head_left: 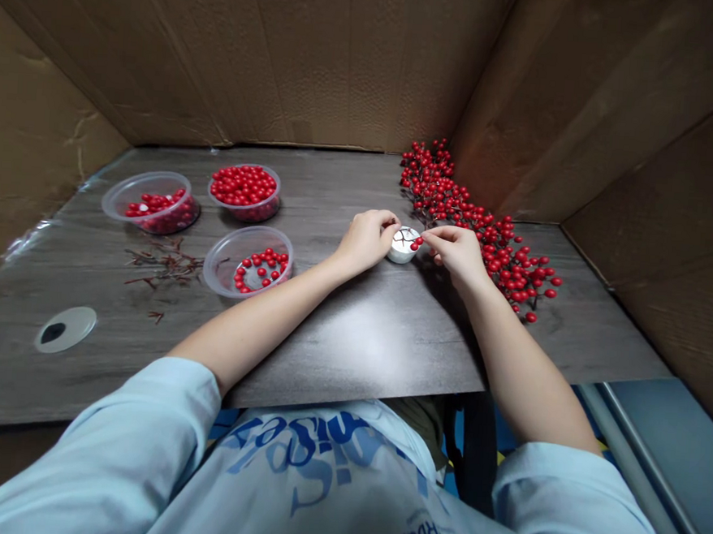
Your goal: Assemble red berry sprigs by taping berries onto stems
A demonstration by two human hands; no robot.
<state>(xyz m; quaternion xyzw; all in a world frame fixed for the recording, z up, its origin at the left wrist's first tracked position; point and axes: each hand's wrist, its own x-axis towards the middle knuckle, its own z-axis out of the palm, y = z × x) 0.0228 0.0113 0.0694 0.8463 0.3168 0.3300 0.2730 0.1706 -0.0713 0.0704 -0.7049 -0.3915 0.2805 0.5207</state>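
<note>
Over a small cup with white contents (400, 255) my two hands meet from either side. A thin dark twig (403, 236) lies across the cup's mouth. The fingers of my left hand (367, 242) are closed in a pinch at the twig's left end. At the cup's right rim, my right hand (458, 256) pinches thumb and forefinger by a red artificial berry (418, 242), with a second berry just beside it. The fingertips partly hide what they grip. Right behind my right hand spreads a heap of berry branches (486, 235).
Three clear plastic tubs stand on the left: a full berry tub (245, 190), a partly filled tub (153, 200) and a tub with fewer berries (250, 264). Bare twigs (164, 266) and a round lid-like disc (77, 327) lie near them. Cardboard walls (322, 61) enclose the table.
</note>
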